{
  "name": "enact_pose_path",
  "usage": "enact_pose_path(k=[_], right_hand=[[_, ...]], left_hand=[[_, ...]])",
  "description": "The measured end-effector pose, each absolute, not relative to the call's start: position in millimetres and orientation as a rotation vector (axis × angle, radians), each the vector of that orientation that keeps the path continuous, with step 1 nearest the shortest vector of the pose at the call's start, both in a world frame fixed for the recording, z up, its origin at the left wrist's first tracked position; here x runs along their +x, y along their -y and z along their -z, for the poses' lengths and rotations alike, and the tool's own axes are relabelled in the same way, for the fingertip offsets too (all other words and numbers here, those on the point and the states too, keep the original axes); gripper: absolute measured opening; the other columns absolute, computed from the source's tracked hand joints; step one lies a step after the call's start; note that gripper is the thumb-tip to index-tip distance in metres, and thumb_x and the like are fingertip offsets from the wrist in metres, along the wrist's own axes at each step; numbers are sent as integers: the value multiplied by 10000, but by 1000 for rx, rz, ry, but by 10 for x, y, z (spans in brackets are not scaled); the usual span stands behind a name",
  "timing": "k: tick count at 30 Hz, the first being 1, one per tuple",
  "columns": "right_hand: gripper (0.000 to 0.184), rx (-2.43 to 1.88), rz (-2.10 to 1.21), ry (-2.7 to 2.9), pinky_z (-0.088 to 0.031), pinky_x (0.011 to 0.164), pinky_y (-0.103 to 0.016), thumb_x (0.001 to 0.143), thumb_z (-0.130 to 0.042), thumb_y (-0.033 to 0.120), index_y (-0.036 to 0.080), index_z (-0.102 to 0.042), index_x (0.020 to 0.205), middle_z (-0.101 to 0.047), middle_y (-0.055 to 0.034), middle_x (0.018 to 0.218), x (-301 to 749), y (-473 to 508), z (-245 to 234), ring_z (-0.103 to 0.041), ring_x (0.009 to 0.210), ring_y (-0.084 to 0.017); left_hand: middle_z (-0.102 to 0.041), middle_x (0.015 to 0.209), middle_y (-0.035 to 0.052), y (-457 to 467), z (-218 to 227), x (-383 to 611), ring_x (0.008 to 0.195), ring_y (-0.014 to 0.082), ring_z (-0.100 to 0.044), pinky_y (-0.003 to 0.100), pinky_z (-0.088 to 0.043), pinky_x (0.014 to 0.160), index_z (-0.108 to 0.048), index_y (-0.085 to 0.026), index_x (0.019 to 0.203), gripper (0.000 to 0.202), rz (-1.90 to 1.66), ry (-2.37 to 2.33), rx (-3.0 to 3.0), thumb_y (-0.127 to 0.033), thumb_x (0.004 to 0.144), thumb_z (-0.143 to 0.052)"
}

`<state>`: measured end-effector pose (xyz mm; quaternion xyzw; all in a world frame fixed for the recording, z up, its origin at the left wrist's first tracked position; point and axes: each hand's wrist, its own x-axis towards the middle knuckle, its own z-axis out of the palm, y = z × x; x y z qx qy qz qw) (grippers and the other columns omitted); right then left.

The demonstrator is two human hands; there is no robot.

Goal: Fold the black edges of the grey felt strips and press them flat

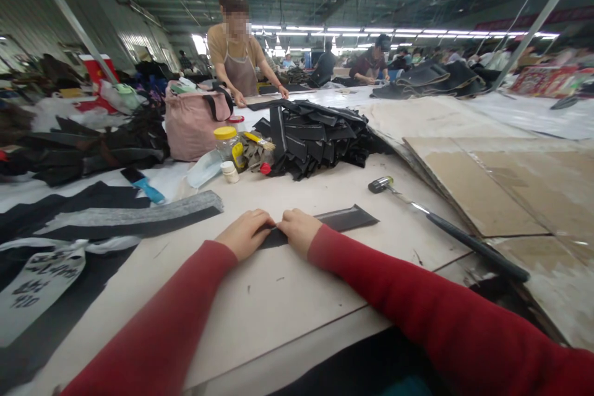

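Black strip (346, 218): lies flat on the table (288, 297), long axis left to right, angled end pointing right, near the hammer (445, 229). Left hand (245, 232), right hand (301, 229): fingers curled, pinching the strip's left end, side by side.

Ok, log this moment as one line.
left hand: on end of black strip | right hand: on strip, beside left | hammer: lying to the right, untouched | pile of black strips: behind
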<state>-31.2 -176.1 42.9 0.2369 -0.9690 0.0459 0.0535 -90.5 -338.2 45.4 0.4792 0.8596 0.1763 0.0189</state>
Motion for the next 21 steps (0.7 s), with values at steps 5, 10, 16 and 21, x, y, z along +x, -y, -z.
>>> enact_pose_path(k=[5,10,16,21], right_hand=[[222,758,-121,2957,-378,710,-292,770,-422,144,120,-626,855,-547,-97,840,-322,1714,-460,-486,791,-184],[247,725,-171,3015,-372,748,-297,777,-472,261,143,-620,936,-562,-105,904,-267,1493,-498,-503,830,-187],[301,522,27,3156,-399,693,-306,753,-487,286,106,-608,962,-560,-140,930,-18,1535,-668,-513,863,-234],[304,608,-36,3337,-391,586,-268,727,-506,376,152,-646,877,-602,-100,855,0,1572,-845,-562,726,-194]], left_hand=[[-550,866,31,3347,-552,-820,823,178,-497,306,-392,762,-548,-194,807,115,-344,-2747,1468,-242,757,-456],[-554,935,44,3377,-456,-753,877,194,-497,323,-388,797,-545,-192,929,224,-504,-2838,1341,-301,740,-493],[-537,1022,92,3405,-347,-785,947,222,-485,356,-375,846,-492,-131,1073,440,-694,-2893,1167,-350,694,-538],[-542,973,77,3411,-339,-794,929,220,-482,361,-375,842,-562,-149,886,278,-778,-2912,1079,-319,666,-557]])
